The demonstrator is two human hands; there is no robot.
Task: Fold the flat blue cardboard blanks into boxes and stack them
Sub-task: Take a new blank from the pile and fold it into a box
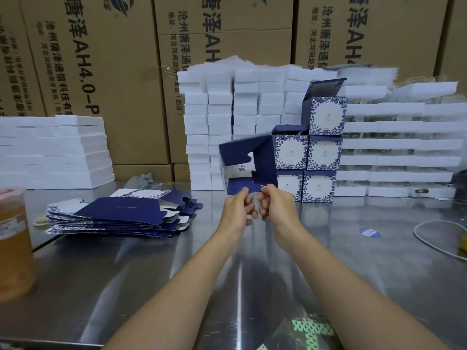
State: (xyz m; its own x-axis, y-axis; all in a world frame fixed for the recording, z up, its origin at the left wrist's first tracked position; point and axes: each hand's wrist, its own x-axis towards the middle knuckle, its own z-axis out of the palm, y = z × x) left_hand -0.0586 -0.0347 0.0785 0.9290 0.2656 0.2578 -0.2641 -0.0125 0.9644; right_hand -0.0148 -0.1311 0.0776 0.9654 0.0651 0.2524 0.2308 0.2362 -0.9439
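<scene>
I hold a half-opened blue box blank (262, 157) in the air above the steel table (328, 261), its open end facing me. My left hand (240, 210) and my right hand (276, 205) both pinch its lower flap from below. A pile of flat blue blanks (118, 215) lies on the table to the left. Behind the held blank, several folded blue-and-white floral boxes (324, 152) are stacked in columns; the topmost has its lid flap standing open.
White foam blocks (227, 117) are stacked behind and to both sides, with brown cartons (101, 59) at the back. A jar of amber liquid (14, 243) stands at the left edge. A white cable (434, 238) and a round blue sticker (369, 232) lie at right.
</scene>
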